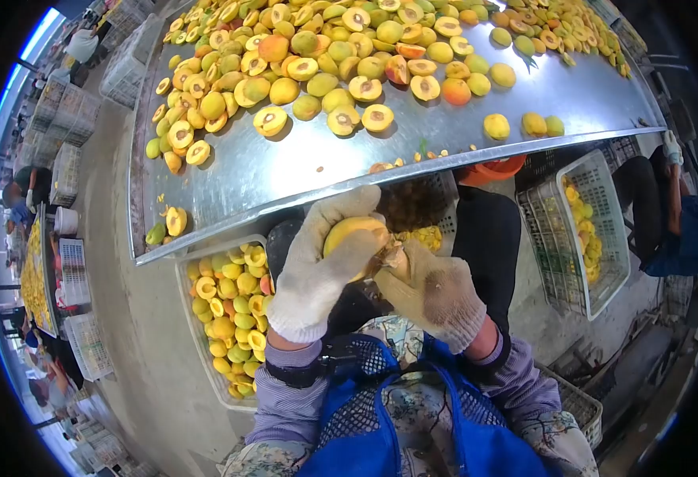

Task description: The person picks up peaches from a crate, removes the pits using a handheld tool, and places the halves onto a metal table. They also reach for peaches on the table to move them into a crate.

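Observation:
Both my hands wear pale knitted gloves and meet just in front of the table edge. My left hand [321, 258] is closed around a yellow peach [355, 233], whose cut side seems to face right. Against that side, my right hand [436, 294] is closed, its fingers pinched on something small and brownish that I cannot make out. The glove on this hand has a brown stain. Many halved and whole peaches [285, 91] lie piled on the metal table [301, 171] beyond my hands.
A crate [182, 298] of peach halves stands on the floor at left. Below the table edge is another crate [448, 211] with dark contents. To the right, a white crate [603, 294] holds yellow pieces near another person's gloved hand [671, 149]. Stacked crates [63, 111] line the far left.

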The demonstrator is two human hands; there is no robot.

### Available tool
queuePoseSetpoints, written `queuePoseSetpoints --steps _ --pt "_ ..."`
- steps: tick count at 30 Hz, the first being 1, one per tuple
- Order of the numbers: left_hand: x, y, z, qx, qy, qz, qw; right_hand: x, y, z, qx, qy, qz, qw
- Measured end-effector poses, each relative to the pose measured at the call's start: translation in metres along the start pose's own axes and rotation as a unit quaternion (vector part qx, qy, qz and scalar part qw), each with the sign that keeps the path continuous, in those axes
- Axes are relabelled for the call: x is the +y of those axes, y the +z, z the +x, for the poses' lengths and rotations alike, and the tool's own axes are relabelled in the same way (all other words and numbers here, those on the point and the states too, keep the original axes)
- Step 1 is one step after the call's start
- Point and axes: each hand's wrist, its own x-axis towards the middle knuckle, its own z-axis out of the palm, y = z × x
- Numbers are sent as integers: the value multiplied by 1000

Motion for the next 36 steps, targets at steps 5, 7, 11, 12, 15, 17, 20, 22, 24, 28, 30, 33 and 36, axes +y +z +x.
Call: queuePoseSetpoints --steps 5,7,11,12,15,17,20,22,24,28,30,33,36 --pt "-17 -8 12 47 207 405 889 5 6 1 33 -41 -26 998" --pt "-11 -9 11 21 93 202 975 1 3 1 11 -17 -19 1000" --pt "-27 -14 15 -56 93 -250 962 -4 -12 3 -82 15 102 991" --pt "-23 -13 14 -77 103 -231 964 -5 -14 3 -83 15 102 991" --pt "-25 -12 14 -50 121 -124 984 -6 -16 3 -148 52 163 974" --pt "-23 -8 12 -42 104 -145 983 -5 -16 1 -182 33 158 970" --pt "-24 -8 14 -15 67 -156 985 -4 -16 1 -156 4 147 977" --pt "-25 -9 16 5 46 -144 988 1 -12 -2 -154 -9 148 977" --pt "-24 -10 17 -57 52 -114 990 2 -12 -3 -152 -22 149 977" --pt "-24 -6 17 -68 26 -127 989 2 -13 -3 -122 -102 80 984" --pt "-17 3 12 -50 40 -102 993 1 -15 -2 -112 -148 32 982" --pt "-20 5 12 -52 33 -142 988 -4 -18 -2 -143 -17 130 981" --pt "-29 4 10 -83 99 -117 985 0 -17 -3 -112 -80 133 982"
